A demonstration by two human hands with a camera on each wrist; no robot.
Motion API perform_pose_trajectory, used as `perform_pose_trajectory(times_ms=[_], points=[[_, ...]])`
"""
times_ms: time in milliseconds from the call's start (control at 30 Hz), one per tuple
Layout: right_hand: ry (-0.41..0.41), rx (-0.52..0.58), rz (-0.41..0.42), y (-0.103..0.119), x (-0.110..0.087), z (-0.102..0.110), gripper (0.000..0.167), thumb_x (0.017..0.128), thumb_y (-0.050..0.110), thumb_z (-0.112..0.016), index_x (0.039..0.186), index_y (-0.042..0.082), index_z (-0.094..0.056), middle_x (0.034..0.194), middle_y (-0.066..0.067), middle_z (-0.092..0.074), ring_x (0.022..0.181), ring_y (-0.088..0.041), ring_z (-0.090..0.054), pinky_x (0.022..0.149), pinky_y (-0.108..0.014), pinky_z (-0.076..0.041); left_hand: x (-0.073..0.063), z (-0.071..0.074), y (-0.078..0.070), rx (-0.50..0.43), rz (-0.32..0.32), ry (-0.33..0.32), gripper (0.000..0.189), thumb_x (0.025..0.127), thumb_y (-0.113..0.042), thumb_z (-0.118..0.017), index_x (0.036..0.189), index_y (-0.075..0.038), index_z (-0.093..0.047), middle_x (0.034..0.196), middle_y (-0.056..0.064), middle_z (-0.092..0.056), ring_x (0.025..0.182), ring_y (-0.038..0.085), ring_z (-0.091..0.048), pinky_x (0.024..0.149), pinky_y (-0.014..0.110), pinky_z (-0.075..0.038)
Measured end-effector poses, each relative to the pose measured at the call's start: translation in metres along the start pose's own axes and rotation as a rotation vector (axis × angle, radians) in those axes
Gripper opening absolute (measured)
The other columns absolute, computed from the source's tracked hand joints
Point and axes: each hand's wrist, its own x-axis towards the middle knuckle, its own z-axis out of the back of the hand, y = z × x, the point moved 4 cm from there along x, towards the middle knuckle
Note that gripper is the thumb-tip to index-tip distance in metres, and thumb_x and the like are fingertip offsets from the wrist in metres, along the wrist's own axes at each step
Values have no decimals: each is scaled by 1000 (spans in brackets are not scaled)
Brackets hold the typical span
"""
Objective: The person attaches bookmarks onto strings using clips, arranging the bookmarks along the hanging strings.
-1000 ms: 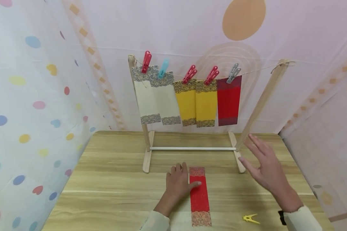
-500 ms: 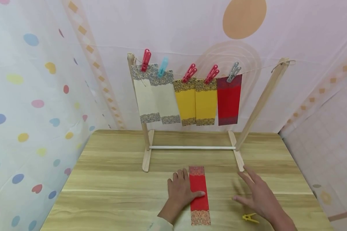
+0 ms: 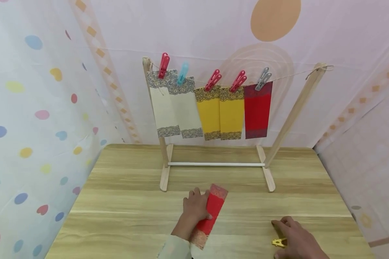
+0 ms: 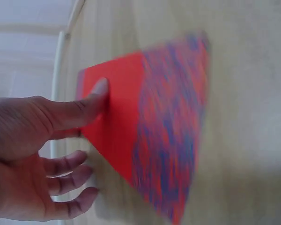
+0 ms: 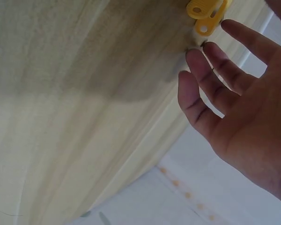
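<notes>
A red paper strip (image 3: 210, 212) with patterned ends is pinched in my left hand (image 3: 195, 207), and it leans over the table at a slant. In the left wrist view, the thumb (image 4: 96, 93) lies on top of the strip while the index finger goes partly beneath it; the other fingers stay off it. My right hand (image 3: 298, 239) is low at the right around a small yellow clothespin (image 3: 278, 242), fingers loosely bent. In the right wrist view, the index fingertip is right by the clothespin's handle end (image 5: 203, 26); whether it touches cannot be told.
Behind stands a wooden rack (image 3: 295, 111) with a string. From it hang two cream strips (image 3: 184, 108), two yellow strips (image 3: 231, 113) and a red one (image 3: 257, 111), held by red, blue and grey clothespins (image 3: 263, 78). The table (image 3: 123, 201) is wood-grained.
The left hand has taken hold of the red paper strip and turned it, its lower end swinging left. The right hand has come down from beside the rack to the yellow clothespin.
</notes>
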Motion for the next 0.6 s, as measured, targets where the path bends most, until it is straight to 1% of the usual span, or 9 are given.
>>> perform_pose_trajectory(times_ms=[133, 233, 300, 367, 467, 533, 600], points=[[-27, 42, 15, -4, -1, 0, 73, 61, 22, -94, 127, 11, -65, 112, 1, -52, 92, -17, -50, 68, -32, -47, 1, 6, 4, -33, -4, 56, 77, 68, -16, -91, 139, -15, -62, 100, 15, -51, 94, 29, -49, 72, 46, -49], [-37, 75, 47, -6, -2, -1, 59, 66, 17, -93, 119, 12, -67, 108, 1, -52, 90, -16, -51, 69, -29, -48, 1, 8, 4, -47, 0, 84, 71, 71, -12, -86, 138, -15, -64, 97, 15, -50, 92, 29, -47, 72, 45, -48], [-29, 113, 48, -9, -1, -2, 51, 69, 16, -93, 114, 12, -68, 106, 1, -52, 89, -15, -52, 71, -29, -49, 0, 9, 3, -51, 5, 82, 67, 73, -14, -84, 137, -14, -65, 95, 15, -50, 91, 29, -47, 71, 44, -48], [-26, 135, 38, -12, 0, -3, 46, 71, 17, -92, 110, 13, -68, 105, 1, -53, 89, -15, -54, 72, -28, -49, -1, 8, 2, -47, 3, 53, 66, 73, -20, -86, 135, -13, -65, 94, 16, -50, 91, 30, -47, 71, 44, -48], [-34, 165, 25, -16, 1, -5, 39, 73, 20, -92, 103, 13, -68, 103, 2, -54, 89, -13, -55, 73, -28, -49, -3, 7, 1, -54, 0, -23, 67, 69, -26, -91, 128, -9, -65, 93, 17, -51, 91, 32, -49, 70, 46, -48], [-59, 169, 37, -18, 0, -7, 35, 74, 22, -91, 100, 13, -68, 101, 3, -56, 87, -10, -55, 73, -27, -50, -3, 5, 1, -49, 1, -66, 67, 66, -26, -95, 120, -4, -63, 92, 18, -52, 90, 34, -51, 71, 47, -50], [-89, 185, 50, -19, -2, -8, 32, 76, 21, -89, 98, 12, -68, 99, 3, -57, 85, -7, -55, 72, -27, -50, -3, 5, 1, -55, 4, -98, 63, 63, -21, -97, 110, 0, -60, 90, 20, -53, 87, 35, -52, 71, 48, -51]])
